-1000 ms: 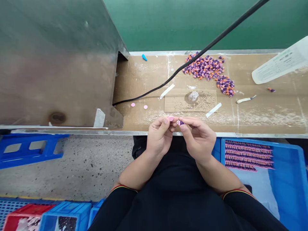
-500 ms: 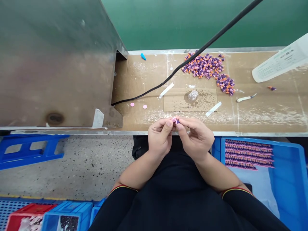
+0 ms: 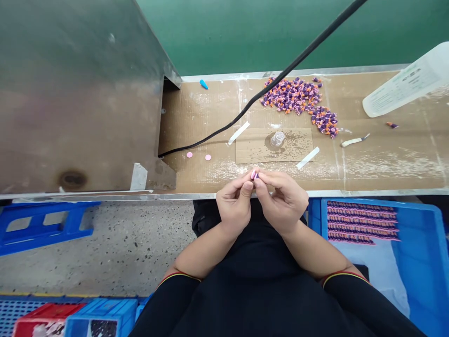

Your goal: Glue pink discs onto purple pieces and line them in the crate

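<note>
My left hand (image 3: 234, 203) and my right hand (image 3: 283, 201) meet fingertip to fingertip just over the table's front edge. Pinched in the left fingers is a small pink disc (image 3: 253, 174). Against it, a small purple piece (image 3: 257, 176) sits between my right thumb and forefinger, mostly covered by them. Beyond the hands, a small clear cap-like object (image 3: 277, 139) stands on a wet cardboard piece (image 3: 245, 152). Two loose pink discs, one nearer the hands (image 3: 208, 157), lie to the left. Farther back is a pile of small purple, pink and orange pieces (image 3: 291, 96).
A black cable (image 3: 245, 108) crosses above the table from a metal housing (image 3: 80, 103). At right lie a clear plastic bottle (image 3: 403, 86) and a thin brush-like tool (image 3: 354, 141). A blue tray (image 3: 421, 262) with rows of finished-looking pieces (image 3: 361, 222) stands below right.
The pink disc has turned more edge-on and sits closer against the purple piece. Both hands stay nearly in place, while the whole view has shifted slightly.
</note>
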A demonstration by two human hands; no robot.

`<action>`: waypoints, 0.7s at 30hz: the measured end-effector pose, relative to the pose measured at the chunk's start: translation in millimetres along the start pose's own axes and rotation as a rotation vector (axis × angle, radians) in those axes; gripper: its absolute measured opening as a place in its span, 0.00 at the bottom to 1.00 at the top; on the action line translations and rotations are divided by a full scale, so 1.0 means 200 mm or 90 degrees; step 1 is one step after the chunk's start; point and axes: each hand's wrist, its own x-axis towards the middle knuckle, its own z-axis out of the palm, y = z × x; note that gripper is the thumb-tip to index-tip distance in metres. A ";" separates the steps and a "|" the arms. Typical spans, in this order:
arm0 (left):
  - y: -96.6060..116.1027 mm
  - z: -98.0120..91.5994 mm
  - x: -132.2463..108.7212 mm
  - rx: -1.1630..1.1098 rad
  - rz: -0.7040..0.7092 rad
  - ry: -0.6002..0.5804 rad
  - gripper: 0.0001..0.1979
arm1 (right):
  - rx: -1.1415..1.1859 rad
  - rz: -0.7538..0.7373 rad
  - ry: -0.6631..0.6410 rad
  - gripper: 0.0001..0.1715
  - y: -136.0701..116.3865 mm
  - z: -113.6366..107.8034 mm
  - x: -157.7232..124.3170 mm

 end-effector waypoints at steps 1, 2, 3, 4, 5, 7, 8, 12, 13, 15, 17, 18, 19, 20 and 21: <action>0.00 0.00 0.00 -0.002 0.000 -0.002 0.10 | 0.004 0.000 0.000 0.14 0.00 0.00 0.00; 0.00 0.00 0.00 -0.004 0.000 -0.003 0.10 | 0.007 0.000 -0.001 0.14 0.00 -0.01 0.00; 0.00 0.01 0.00 -0.005 0.000 -0.003 0.10 | 0.008 0.001 -0.001 0.15 0.00 -0.01 0.00; 0.00 0.01 0.00 -0.007 0.001 -0.002 0.10 | 0.008 0.001 -0.001 0.15 0.00 -0.01 0.00; 0.00 0.01 -0.01 -0.006 0.001 -0.002 0.10 | 0.007 0.001 -0.001 0.15 0.00 -0.01 0.00; 0.00 0.01 -0.01 0.000 0.001 -0.002 0.10 | 0.004 -0.001 -0.002 0.15 0.00 -0.01 -0.01; -0.01 0.01 -0.01 0.002 0.001 -0.002 0.10 | 0.003 -0.002 -0.002 0.15 0.00 -0.01 -0.01; -0.03 0.03 -0.03 -0.014 0.011 -0.026 0.09 | 0.005 0.028 -0.007 0.10 -0.01 -0.03 0.01; -0.03 0.03 -0.03 -0.029 0.013 -0.038 0.11 | 0.008 0.044 -0.013 0.09 0.00 -0.06 0.02; -0.05 0.04 -0.02 -0.053 0.016 -0.060 0.15 | -0.006 0.065 -0.027 0.09 0.05 -0.15 0.06; -0.07 0.04 0.00 -0.055 0.011 -0.064 0.16 | -0.069 0.064 -0.058 0.09 0.13 -0.28 0.12; -0.08 0.03 0.01 -0.047 0.006 -0.062 0.14 | -0.115 0.065 -0.091 0.08 0.18 -0.36 0.15; -0.08 0.03 0.03 -0.038 0.001 -0.055 0.12 | -0.166 0.071 -0.141 0.08 0.23 -0.43 0.18; -0.09 0.02 0.04 -0.032 -0.004 -0.045 0.11 | -0.220 0.078 -0.203 0.08 0.28 -0.50 0.20; -0.10 0.01 0.05 -0.030 -0.008 -0.035 0.10 | -0.275 0.076 -0.266 0.08 0.33 -0.57 0.22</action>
